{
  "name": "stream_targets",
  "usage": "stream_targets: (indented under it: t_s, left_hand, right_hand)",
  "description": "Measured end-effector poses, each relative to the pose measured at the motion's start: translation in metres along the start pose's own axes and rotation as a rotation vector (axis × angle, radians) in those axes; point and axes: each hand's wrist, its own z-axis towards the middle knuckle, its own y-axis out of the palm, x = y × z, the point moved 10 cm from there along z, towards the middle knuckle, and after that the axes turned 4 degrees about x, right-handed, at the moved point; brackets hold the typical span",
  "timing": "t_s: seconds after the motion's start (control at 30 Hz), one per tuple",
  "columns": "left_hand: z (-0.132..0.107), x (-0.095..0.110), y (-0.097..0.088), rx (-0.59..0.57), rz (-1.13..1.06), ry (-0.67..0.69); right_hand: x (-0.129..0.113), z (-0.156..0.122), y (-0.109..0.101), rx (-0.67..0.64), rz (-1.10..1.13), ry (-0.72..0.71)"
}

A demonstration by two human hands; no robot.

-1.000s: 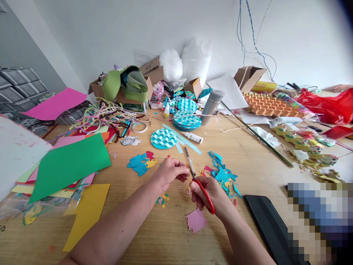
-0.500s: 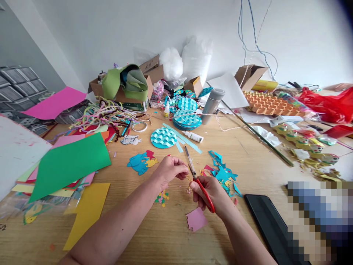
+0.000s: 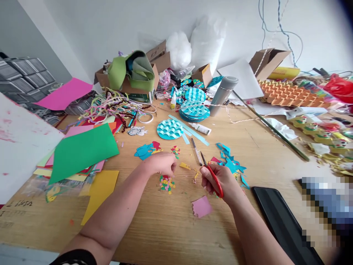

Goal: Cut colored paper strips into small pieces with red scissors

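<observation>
One pair red-handled metal scissors (image 3: 213, 176), gripped in right hand (image 3: 227, 179). Left hand (image 3: 163, 163): fingers curled; contents, cannot tell. Two multicoloured paper-bit clusters (image 3: 167, 185) beside it; one notched pink paper square (image 3: 202, 207) toward table's (image 3: 168, 233) near edge.

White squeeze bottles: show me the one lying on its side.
It's the white squeeze bottle by the pale blue paper strips; the other, yellow-labelled bottle stands upright farther back.
</observation>
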Motion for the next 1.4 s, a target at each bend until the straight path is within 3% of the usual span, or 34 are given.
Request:
stream_targets:
  t_s: [0.17,0.37,0.43,0.53,0.67,0.8,0.93,1.4]
  left_hand:
    - [-0.002,0.001,0.013,-0.111,0.096,-0.008]
    - [-0.005,-0.003,0.010,-0.117,0.152,-0.007]
    - [-0.004,-0.005,0.004,-0.066,0.159,-0.018]
    - [0.000,-0.003,-0.013,0.109,0.150,-0.041]
    - [0.002,0.016,-0.018,0.271,0.116,0.006]
    - [0.005,0.034,-0.002,0.310,0.135,0.075]
    - [0.009,0.032,0.009,0.325,0.216,0.055]
    - [0.009,0.022,-0.001,0.341,0.162,-0.034]
  right_hand:
    - [-0.004,0.000,-0.001,0.009,0.016,-0.032]
    - [-0.007,-0.003,-0.001,0.014,0.013,-0.027]
    - [-0.009,-0.003,-0.003,0.030,0.017,-0.041]
    - [-0.010,-0.002,-0.011,0.105,0.024,-0.072]
    - [-0.013,-0.002,-0.020,0.183,0.033,-0.126]
    - [-0.013,0.000,-0.020,0.186,0.046,-0.138]
    - [-0.012,0.003,-0.018,0.191,0.051,-0.138]
    - [-0.016,0.003,-0.022,0.240,0.044,-0.196]
